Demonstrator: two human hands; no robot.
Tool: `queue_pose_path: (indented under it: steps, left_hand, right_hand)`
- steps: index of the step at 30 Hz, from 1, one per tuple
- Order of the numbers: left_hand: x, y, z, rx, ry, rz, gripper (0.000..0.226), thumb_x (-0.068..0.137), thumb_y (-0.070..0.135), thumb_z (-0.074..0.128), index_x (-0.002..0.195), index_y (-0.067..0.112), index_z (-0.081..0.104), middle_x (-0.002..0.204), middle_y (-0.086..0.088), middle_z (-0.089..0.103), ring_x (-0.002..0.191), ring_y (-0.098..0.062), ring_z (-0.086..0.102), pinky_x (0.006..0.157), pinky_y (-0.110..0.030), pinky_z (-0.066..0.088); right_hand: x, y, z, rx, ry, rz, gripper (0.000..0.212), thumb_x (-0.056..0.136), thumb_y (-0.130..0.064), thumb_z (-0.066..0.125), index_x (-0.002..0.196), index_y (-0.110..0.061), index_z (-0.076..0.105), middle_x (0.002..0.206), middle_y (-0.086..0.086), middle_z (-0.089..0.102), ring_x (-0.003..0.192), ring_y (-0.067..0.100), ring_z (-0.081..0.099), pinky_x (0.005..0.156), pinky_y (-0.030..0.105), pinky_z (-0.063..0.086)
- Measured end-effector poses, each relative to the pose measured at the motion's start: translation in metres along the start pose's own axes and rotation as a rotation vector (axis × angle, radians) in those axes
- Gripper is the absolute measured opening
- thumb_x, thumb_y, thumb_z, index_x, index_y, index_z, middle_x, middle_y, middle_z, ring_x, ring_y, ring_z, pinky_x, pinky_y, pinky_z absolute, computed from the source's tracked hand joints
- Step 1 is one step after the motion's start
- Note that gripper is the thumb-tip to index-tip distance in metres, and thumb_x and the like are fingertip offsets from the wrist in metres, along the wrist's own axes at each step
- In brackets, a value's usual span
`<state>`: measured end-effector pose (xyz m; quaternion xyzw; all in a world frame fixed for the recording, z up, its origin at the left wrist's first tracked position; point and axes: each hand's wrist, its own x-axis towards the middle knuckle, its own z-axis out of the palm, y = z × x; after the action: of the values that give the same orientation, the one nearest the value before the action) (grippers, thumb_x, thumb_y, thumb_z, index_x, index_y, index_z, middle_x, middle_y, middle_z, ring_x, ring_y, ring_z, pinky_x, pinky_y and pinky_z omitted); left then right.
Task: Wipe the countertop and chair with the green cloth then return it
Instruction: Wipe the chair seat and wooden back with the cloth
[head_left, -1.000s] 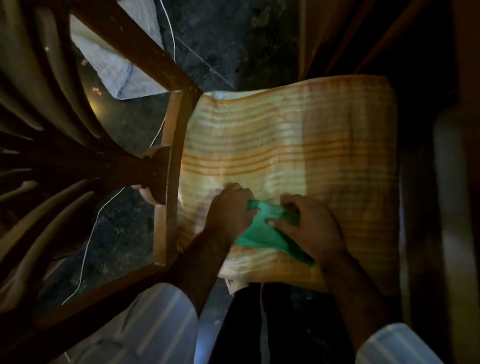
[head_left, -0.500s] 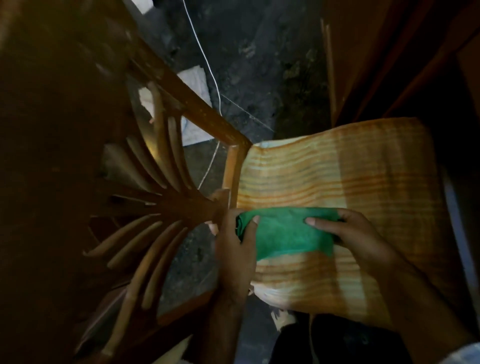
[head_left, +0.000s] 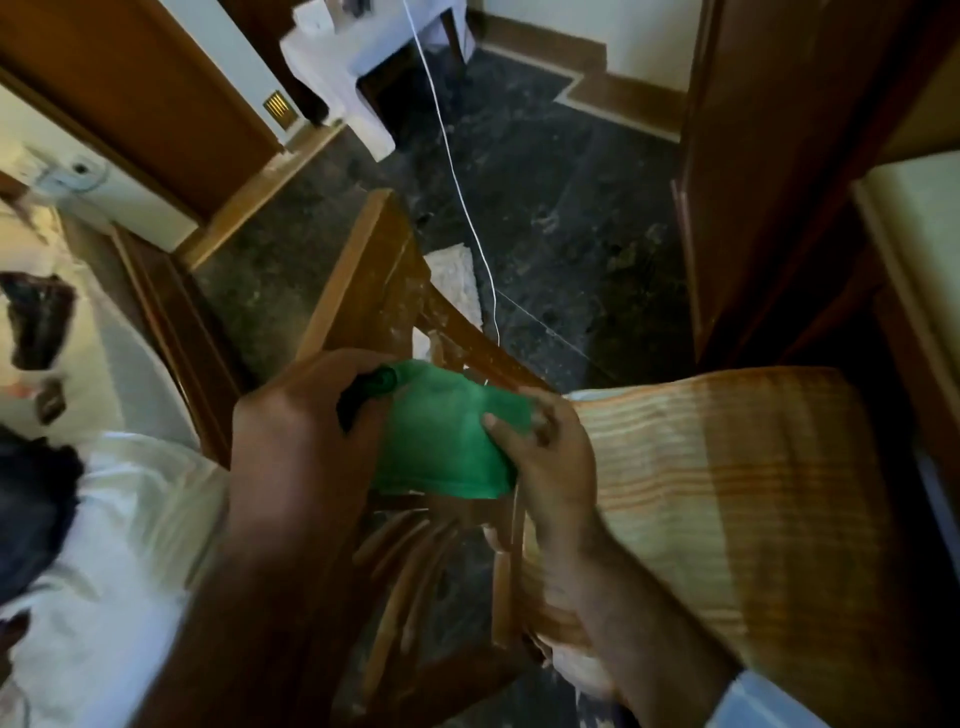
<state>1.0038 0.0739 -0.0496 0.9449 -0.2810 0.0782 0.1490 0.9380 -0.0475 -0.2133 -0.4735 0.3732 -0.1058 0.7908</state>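
Green cloth (head_left: 447, 441): centre of the frame, bunched and held up between both hands, in front of the chair's wooden back.
Left hand (head_left: 306, 441): closed around the cloth's left end.
Right hand (head_left: 545, 457): fingers pinching the cloth's right edge.
Chair (head_left: 395, 291): wooden frame at centre; striped orange cushion (head_left: 727, 493) on the seat, right of the hands.
White cord (head_left: 457, 182): runs across the dark floor (head_left: 571, 208), upper centre.

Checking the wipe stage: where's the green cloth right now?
Head view, centre: the green cloth is held up between the left hand and right hand, above the chair back, left of the striped cushion.
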Motion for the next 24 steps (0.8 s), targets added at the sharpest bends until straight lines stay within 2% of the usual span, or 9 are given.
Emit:
queue_pose_path:
  steps: [2,5,8,10,12,14,17,21,24]
  left_hand:
    - [0.014,-0.008,-0.006,0.063,-0.075,0.031,0.03,0.087,0.007,0.07,0.114,0.02,0.072,0.109,0.001,0.072,0.096,-0.005,0.058,0.085,-0.014,0.04]
    - [0.027,-0.019,-0.004,0.116,-0.093,0.08,0.026,0.088,0.007,0.067,0.113,0.014,0.071,0.113,-0.006,0.069,0.104,-0.02,0.06,0.089,-0.023,0.038]
    - [0.026,-0.027,0.003,0.142,-0.027,0.081,0.035,0.091,0.013,0.065,0.126,0.011,0.064,0.125,-0.011,0.058,0.114,-0.024,0.05,0.095,-0.032,0.044]
    - [0.02,-0.031,0.008,0.104,-0.012,-0.006,0.055,0.095,0.027,0.061,0.146,0.015,0.043,0.144,-0.01,0.043,0.132,-0.025,0.04,0.108,-0.042,0.041]
    - [0.015,-0.036,0.01,-0.022,-0.019,-0.122,0.065,0.1,0.043,0.051,0.155,0.021,0.024,0.158,-0.006,0.029,0.145,-0.019,0.029,0.114,-0.036,0.031]
    - [0.015,-0.039,0.011,-0.088,-0.031,-0.122,0.063,0.103,0.052,0.038,0.157,0.023,0.021,0.162,-0.001,0.025,0.147,-0.008,0.023,0.114,-0.026,0.024]
    - [0.021,-0.04,0.013,-0.158,-0.082,-0.043,0.058,0.105,0.05,0.032,0.156,0.022,0.026,0.164,0.005,0.024,0.15,-0.001,0.018,0.12,-0.016,0.017]
    - [0.031,-0.04,0.016,-0.225,-0.161,-0.064,0.066,0.102,0.059,0.025,0.159,0.027,0.016,0.167,0.012,0.014,0.15,0.006,0.009,0.123,-0.02,0.011]
    - [0.035,-0.038,0.016,-0.16,-0.185,-0.032,0.075,0.098,0.066,0.017,0.16,0.023,0.008,0.168,0.009,0.006,0.15,0.006,0.001,0.124,-0.022,0.006]
  right_hand:
    - [-0.012,0.001,0.021,-0.369,0.113,-0.337,0.051,0.094,-0.033,0.076,0.14,-0.022,0.057,0.14,0.0,0.062,0.131,0.014,0.059,0.108,0.034,0.053]
    - [-0.041,0.01,0.064,-0.55,-0.241,-0.722,0.059,0.108,-0.046,0.048,0.161,-0.027,0.033,0.168,-0.004,0.037,0.156,0.008,0.035,0.121,0.038,0.045]
    - [-0.051,0.024,0.097,-0.55,-0.3,-0.722,0.065,0.11,-0.045,0.034,0.168,-0.03,0.01,0.177,-0.009,0.008,0.165,0.01,0.011,0.127,0.052,0.033]
    - [-0.043,0.022,0.106,-0.53,-0.278,-0.657,0.066,0.109,-0.048,0.032,0.166,-0.04,-0.001,0.178,-0.01,-0.003,0.166,0.008,0.0,0.13,0.054,0.026]
    - [-0.029,0.019,0.111,-0.521,-0.288,-0.658,0.067,0.108,-0.055,0.029,0.163,-0.048,-0.008,0.179,-0.011,-0.007,0.165,0.008,-0.006,0.133,0.054,0.016]
    - [-0.01,0.014,0.115,-0.528,-0.259,-0.71,0.067,0.107,-0.059,0.027,0.163,-0.048,-0.008,0.179,-0.008,-0.005,0.166,0.01,-0.007,0.133,0.054,0.01]
    - [0.024,-0.001,0.121,-0.563,-0.213,-0.808,0.062,0.107,-0.063,0.017,0.163,-0.048,-0.006,0.179,-0.004,0.0,0.167,0.016,-0.004,0.133,0.054,0.006]
    - [0.06,-0.01,0.119,-0.575,-0.191,-0.918,0.063,0.107,-0.065,0.017,0.165,-0.045,0.0,0.18,-0.006,-0.002,0.167,0.016,-0.006,0.132,0.055,0.004]
    - [0.072,0.006,0.116,-0.523,-0.204,-0.89,0.069,0.107,-0.065,0.024,0.167,-0.04,0.0,0.179,-0.012,-0.006,0.167,0.015,-0.005,0.132,0.054,0.004]
